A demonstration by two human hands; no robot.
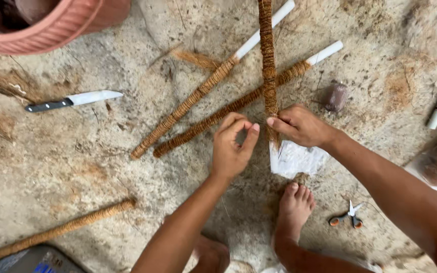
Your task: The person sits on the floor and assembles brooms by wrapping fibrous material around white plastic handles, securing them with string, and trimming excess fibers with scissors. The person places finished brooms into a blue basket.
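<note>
We pinch the upright fibre-wrapped pole (267, 60) with our right hand (302, 126); our left hand (233, 146) pinches thread beside it. Two wrapped poles (198, 96) lie finished on the floor (77, 156).

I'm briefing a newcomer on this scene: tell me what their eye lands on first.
First, the two hands at centre: the right hand pinches the lower end of a fibre-wrapped stick held upright, the left hand beside it. Behind them, two wrapped sticks with white ends lie slanted on the concrete floor. A knife lies at left.
</note>
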